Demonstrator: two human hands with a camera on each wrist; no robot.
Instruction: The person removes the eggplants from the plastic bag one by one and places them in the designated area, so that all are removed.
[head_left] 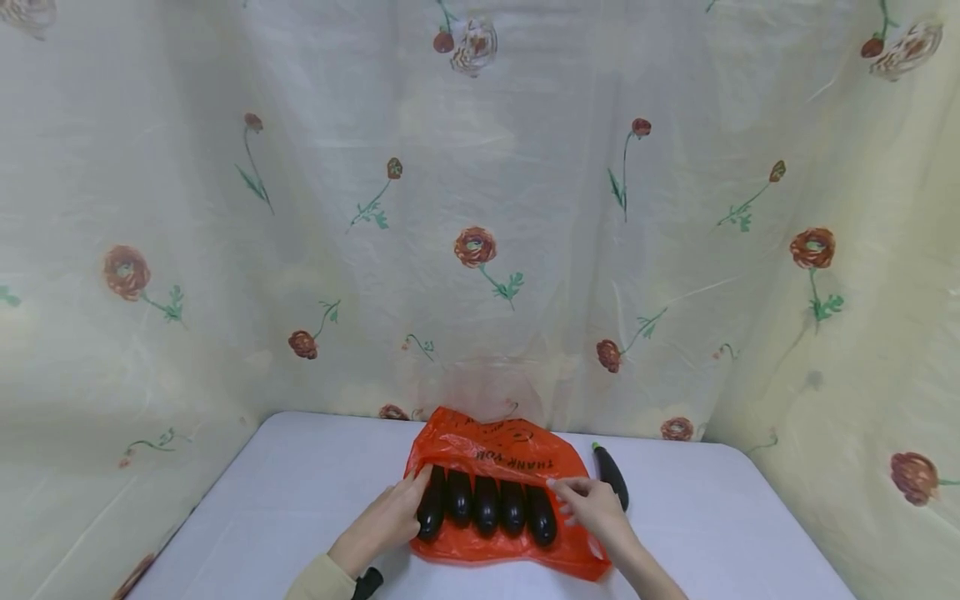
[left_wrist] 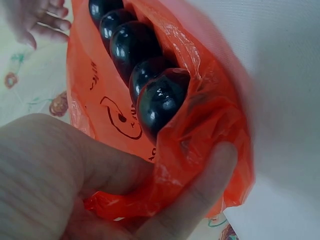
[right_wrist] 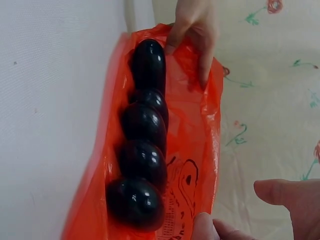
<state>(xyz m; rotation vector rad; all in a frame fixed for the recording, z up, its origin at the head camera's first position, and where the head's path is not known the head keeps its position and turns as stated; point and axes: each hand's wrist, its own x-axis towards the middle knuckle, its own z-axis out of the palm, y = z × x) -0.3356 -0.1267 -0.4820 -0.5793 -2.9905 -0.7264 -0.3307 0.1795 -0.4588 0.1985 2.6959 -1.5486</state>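
Several dark, glossy eggplants lie side by side in a red plastic bag with black lettering. The bag's upper layer covers their far ends, while their near ends show at its mouth. My left hand is at the bag's left side. In the left wrist view, the thumb and fingers of that hand pinch the crumpled plastic beside the nearest eggplant. At the right edge of the bag's mouth is my right hand. Its thumb stands apart from the fingers, and a fingertip meets the bag's edge.
One more eggplant with a green stem end lies outside the bag, just beyond my right hand. The white table has rounded far corners. A pale flowered curtain hangs behind it and along both sides.
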